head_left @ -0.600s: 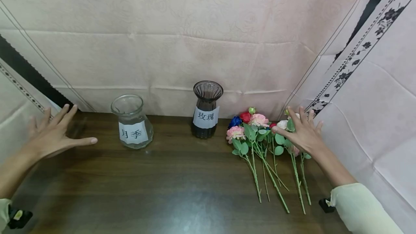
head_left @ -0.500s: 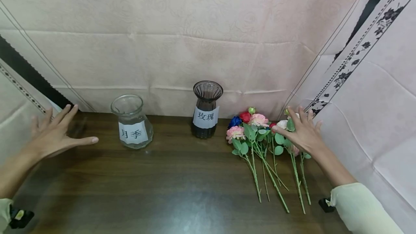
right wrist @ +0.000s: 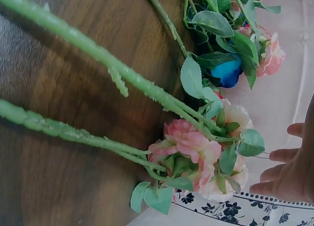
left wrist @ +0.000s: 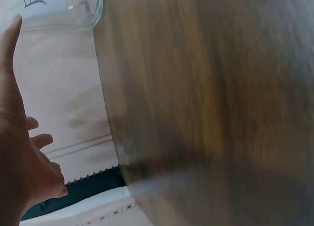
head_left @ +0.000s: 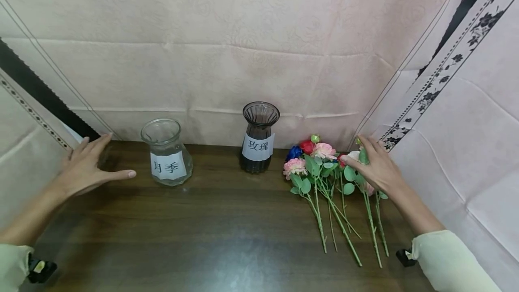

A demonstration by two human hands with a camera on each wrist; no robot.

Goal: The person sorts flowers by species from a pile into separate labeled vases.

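My left hand (head_left: 87,168) hovers left of a clear glass vase (head_left: 164,132), its thumb stretched toward the vase and nothing held. In the left wrist view the thumb (left wrist: 11,44) points at the base of that clear vase (left wrist: 81,12). My right hand (head_left: 381,168) is over the right part of a bunch of flowers (head_left: 324,150), partly covering white and pink blooms. Its fingers are extended, close together. In the right wrist view a pink flower (right wrist: 189,145) with two thick green stems lies near the fingers (right wrist: 282,174), with a gap between.
A dark glass vase (head_left: 259,114) stands at the back, between the clear vase and the flowers. Both vases bear paper labels with characters. Flower stems (head_left: 344,238) spread toward the front of the brown wooden table (head_left: 182,238). Pale cloth (head_left: 202,48) hangs behind and at both sides.
My left hand has moved right, closer to the clear vase. The right hand's fingers have drawn together over the flowers. Vases and flowers stay in place; the view has shifted slightly.
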